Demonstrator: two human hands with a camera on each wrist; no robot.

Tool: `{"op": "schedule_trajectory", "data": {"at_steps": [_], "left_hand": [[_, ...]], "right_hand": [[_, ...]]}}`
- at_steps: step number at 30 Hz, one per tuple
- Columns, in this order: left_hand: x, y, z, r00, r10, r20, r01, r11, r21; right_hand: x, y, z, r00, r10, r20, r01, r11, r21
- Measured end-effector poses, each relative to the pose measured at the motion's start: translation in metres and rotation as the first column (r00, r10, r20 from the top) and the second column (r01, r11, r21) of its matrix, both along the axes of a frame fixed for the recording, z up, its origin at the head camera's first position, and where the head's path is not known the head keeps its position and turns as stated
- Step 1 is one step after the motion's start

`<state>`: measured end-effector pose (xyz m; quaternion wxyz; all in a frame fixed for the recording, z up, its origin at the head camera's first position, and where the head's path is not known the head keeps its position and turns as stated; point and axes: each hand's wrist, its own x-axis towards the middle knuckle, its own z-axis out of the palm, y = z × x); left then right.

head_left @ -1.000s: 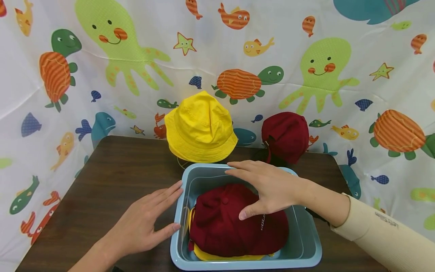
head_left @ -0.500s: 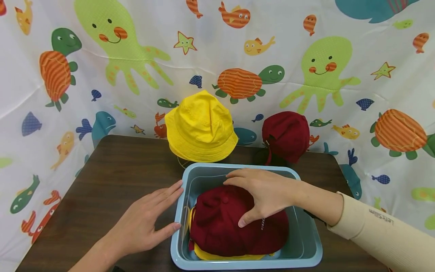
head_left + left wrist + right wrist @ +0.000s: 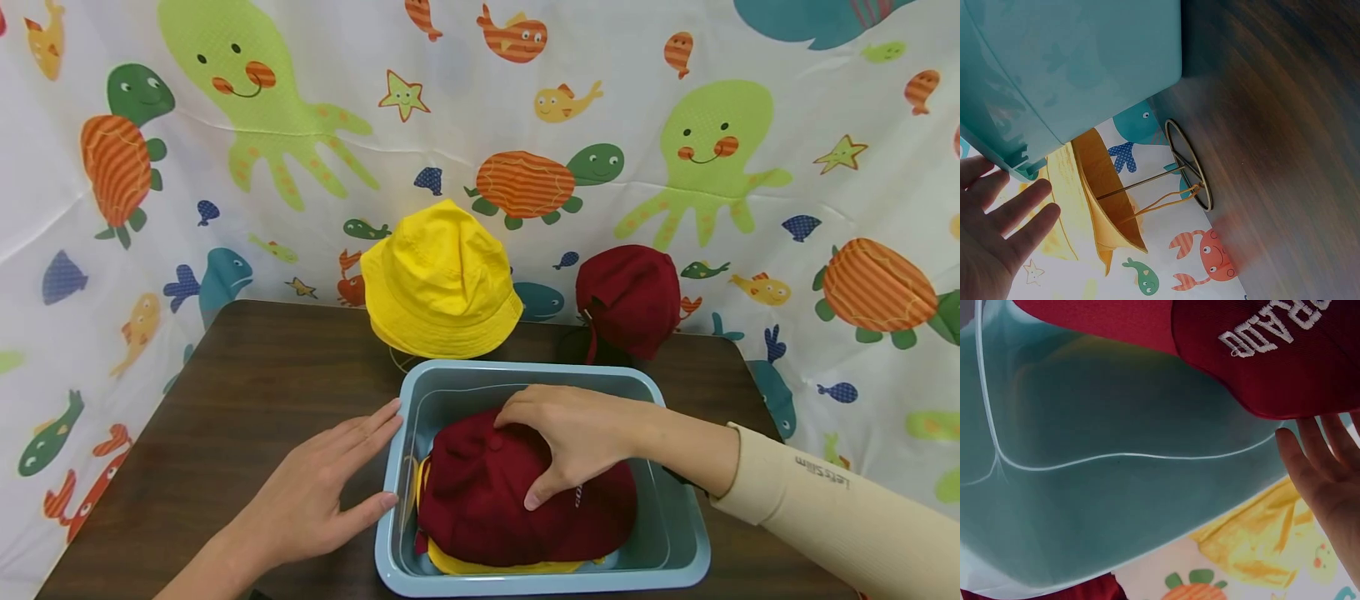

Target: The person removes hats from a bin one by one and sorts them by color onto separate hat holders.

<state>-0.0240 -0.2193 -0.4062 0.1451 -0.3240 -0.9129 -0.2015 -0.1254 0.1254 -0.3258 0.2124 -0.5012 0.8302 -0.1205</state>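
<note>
A dark red baseball cap (image 3: 480, 500) with white lettering lies in a light blue plastic bin (image 3: 675, 571), on top of something yellow (image 3: 487, 567). My right hand (image 3: 573, 429) is arched over the cap, thumb at its front and fingertips at its far side. In the right wrist view the fingers (image 3: 1319, 453) look fairly straight and reach behind the cap's edge, with the fingertips hidden. My left hand (image 3: 322, 479) lies spread at the bin's left wall, fingertips right at the rim. The left wrist view shows its fingers (image 3: 1025, 206) apart against the bin's side (image 3: 1097, 94).
Behind the bin, a yellow bucket hat (image 3: 446, 283) hangs on a wire stand (image 3: 1190, 165). Another dark red cap (image 3: 633, 300) stands at the back right. The dark wood table (image 3: 285, 375) meets a sea-animal curtain (image 3: 450, 67).
My right hand has come down and nearer onto the cap, and the gap between its thumb and fingers has narrowed. My left hand and the bin stay in place.
</note>
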Motion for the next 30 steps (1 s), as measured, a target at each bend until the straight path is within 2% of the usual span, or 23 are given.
{"op": "schedule_trajectory", "data": {"at_steps": [11, 20, 25, 30], "left_hand": [[-0.0001, 0.0006, -0.0003, 1.000, 0.003, 0.009, -0.003, 1.000, 0.006], [0.0019, -0.0010, -0.0009, 1.000, 0.012, 0.020, -0.012, 1.000, 0.001], [0.0021, -0.0002, -0.0007, 0.999, 0.015, 0.028, -0.015, 1.000, 0.000], [0.0000, 0.0002, -0.0004, 1.000, 0.006, 0.009, -0.006, 1.000, 0.006]], "right_hand": [[0.0022, -0.0003, -0.0016, 1.000, 0.009, 0.027, -0.009, 1.000, -0.009], [-0.0018, -0.0012, -0.0043, 0.998, 0.064, 0.021, -0.063, 0.995, -0.080], [-0.0030, -0.0003, -0.0033, 0.997, 0.057, 0.056, -0.052, 0.994, -0.096], [-0.0027, 0.0013, -0.0022, 0.995, 0.050, 0.081, -0.039, 0.990, -0.132]]}}
